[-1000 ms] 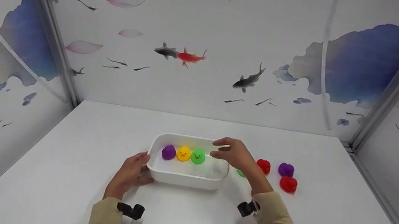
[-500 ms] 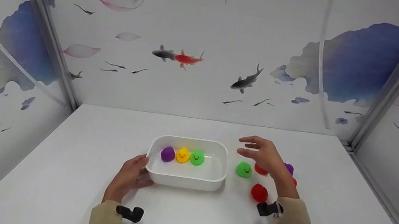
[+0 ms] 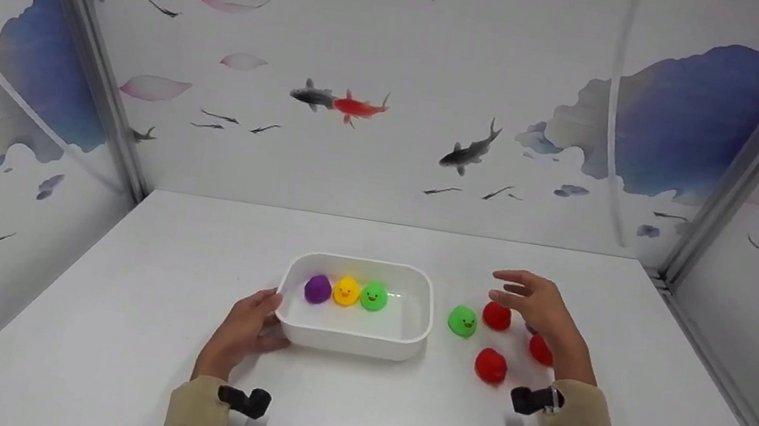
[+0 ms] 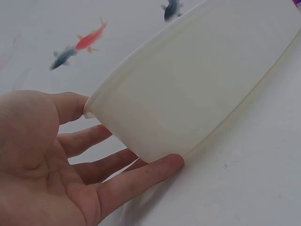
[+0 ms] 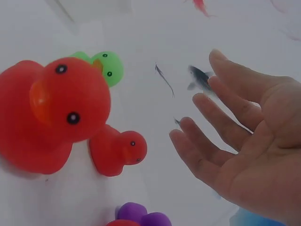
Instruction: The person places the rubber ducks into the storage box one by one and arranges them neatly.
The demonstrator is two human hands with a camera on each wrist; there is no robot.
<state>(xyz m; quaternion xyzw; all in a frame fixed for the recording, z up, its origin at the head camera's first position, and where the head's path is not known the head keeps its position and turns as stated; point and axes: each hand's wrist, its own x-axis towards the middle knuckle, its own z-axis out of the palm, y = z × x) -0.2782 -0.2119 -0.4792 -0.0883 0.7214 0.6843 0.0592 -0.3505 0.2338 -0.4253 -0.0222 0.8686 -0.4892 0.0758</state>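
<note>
At its left end, my left hand (image 3: pixel 238 331) holds a white plastic tray (image 3: pixel 350 344). In the left wrist view, that hand's digits spread from the tray's rim (image 4: pixel 122 70) down to its bottom edge. A purple toy (image 3: pixel 318 289), a yellow rubber duck (image 3: pixel 346 291) and a green rubber duck (image 3: pixel 374 296) sit in a row inside. My right hand (image 3: pixel 541 306) hovers over the loose ducks with its fingers apart and nothing in them. Near it lie a red duck (image 3: pixel 497 316), another red duck (image 3: pixel 541 350) and a purple toy (image 5: pixel 141 215), mostly hidden in the head view.
Left of the red ducks, a second green duck (image 3: pixel 462 321) stands close to the tray's right end. One more red duck (image 3: pixel 491 366) lies nearer the front. Patterned panels (image 3: pixel 382 191) wall the white table (image 3: pixel 351 417) at the back and sides.
My right hand has moved right, away from above the tray's right end, to over the loose ducks. The left hand stays on the tray, and the row inside is unchanged.
</note>
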